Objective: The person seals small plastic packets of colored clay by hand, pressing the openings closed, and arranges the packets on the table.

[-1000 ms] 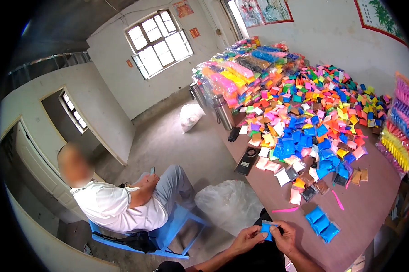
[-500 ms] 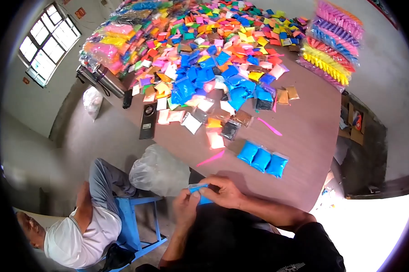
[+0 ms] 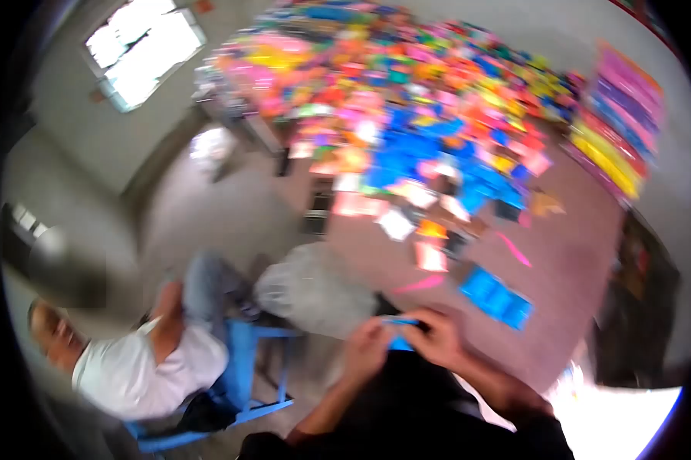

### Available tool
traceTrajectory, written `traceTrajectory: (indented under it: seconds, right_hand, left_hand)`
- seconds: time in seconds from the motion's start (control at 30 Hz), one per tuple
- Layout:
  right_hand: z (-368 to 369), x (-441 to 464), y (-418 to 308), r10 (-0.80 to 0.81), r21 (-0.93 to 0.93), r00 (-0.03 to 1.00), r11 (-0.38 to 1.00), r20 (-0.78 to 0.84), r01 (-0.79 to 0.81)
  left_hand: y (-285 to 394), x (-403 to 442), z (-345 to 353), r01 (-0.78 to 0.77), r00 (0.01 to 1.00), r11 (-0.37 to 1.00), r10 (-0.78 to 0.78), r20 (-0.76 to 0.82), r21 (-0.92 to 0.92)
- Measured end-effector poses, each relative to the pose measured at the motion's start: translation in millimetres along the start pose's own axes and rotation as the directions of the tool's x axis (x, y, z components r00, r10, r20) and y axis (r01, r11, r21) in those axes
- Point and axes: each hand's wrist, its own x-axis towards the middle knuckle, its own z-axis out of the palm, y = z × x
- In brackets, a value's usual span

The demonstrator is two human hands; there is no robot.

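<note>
Between my two hands, just off the table's near edge, is a small blue packet (image 3: 400, 343) in clear plastic. My left hand (image 3: 368, 345) pinches its top edge from the left. From the right, my right hand (image 3: 435, 337) grips the same edge, fingers bent. The packet's lower part hangs below my fingers, partly covered by them. On the table to the right of my hands lies a joined row of blue packets (image 3: 495, 297). Two pink plastic tools lie near it: one pink tool (image 3: 420, 284) to the left, another pink tool (image 3: 514, 250) behind. Motion blurs the view.
A large heap of colourful packets (image 3: 430, 84) covers the back of the brown table (image 3: 567, 307). Bundled coloured bags (image 3: 617, 123) stand at the back right. A clear plastic bag (image 3: 311, 287) is left of my hands. A person in a white shirt (image 3: 154, 368) sits on a blue chair (image 3: 242, 368).
The camera has turned, so the whole scene sits further right and is blurred. Both hands still hold the blue packet at its top edge.
</note>
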Motion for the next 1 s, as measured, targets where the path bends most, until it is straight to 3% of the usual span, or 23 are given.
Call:
traceTrajectory:
  seconds: [0.03, 0.07, 0.1, 0.17, 0.23, 0.3, 0.4, 0.53, 0.63, 0.77, 0.83, 0.93, 1.0]
  right_hand:
    - [0, 1, 0, -0.019, -0.044, 1.0, 0.999, -0.016, 0.018]
    - [-4, -4, 8, 0.082, -0.078, 0.997, 0.994, -0.004, -0.083]
    - [-2, -4, 0, 0.193, 0.077, 0.981, 0.979, -0.032, -0.19]
    - [-3, -1, 0, 0.092, 0.043, 0.994, 0.995, -0.06, -0.089]
    - [-5, -7, -3, 0.118, 0.068, 0.992, 0.991, -0.049, -0.115]
    - [-6, -12, 2, 0.149, 0.082, 0.987, 0.986, -0.061, -0.144]
    - [-11, -20, 9, 0.266, 0.104, 0.963, 0.96, -0.045, -0.26]
    - [-13, -22, 6, 0.225, 0.106, 0.974, 0.97, -0.027, -0.221]
    - [-8, -20, 4, 0.187, 0.174, 0.977, 0.97, -0.105, -0.167]
    - [-9, -21, 0, 0.247, 0.174, 0.963, 0.959, -0.111, -0.225]
    - [-10, -23, 1, 0.251, 0.181, 0.962, 0.956, -0.105, -0.23]
    - [-15, -24, 7, 0.247, 0.174, 0.965, 0.958, -0.089, -0.229]
    - [-17, -24, 9, 0.254, 0.263, 0.962, 0.939, -0.097, -0.222]
  left_hand:
    - [0, 3, -1, -0.05, 0.997, 0.999, 0.051, 0.062, -0.022]
    - [2, 7, 2, -0.095, 0.992, 0.995, 0.098, 0.082, -0.037]
    - [17, 7, 4, 0.005, 0.995, 0.999, 0.0, 0.098, -0.05]
    - [7, 11, 17, 0.01, 0.993, 0.931, 0.035, 0.116, -0.365]
    - [16, 12, 19, 0.091, 0.991, 0.939, -0.052, 0.125, -0.333]
    - [15, 11, 18, 0.063, 0.995, 0.932, -0.029, 0.101, -0.357]
    - [17, 9, 20, 0.028, 0.992, 0.968, 0.002, 0.122, -0.248]
    - [29, 8, 17, 0.021, 0.989, 0.983, 0.007, 0.148, -0.182]
    - [26, 8, 20, -0.002, 0.989, 0.954, 0.047, 0.142, -0.3]
    - [14, 11, 23, -0.045, 0.984, 0.954, 0.093, 0.151, -0.295]
    - [11, 14, 20, -0.017, 0.966, 0.97, 0.079, 0.246, -0.244]
    - [12, 15, 22, -0.031, 0.967, 0.974, 0.086, 0.239, -0.224]
    - [23, 11, 23, -0.025, 0.974, 0.972, 0.076, 0.214, -0.233]
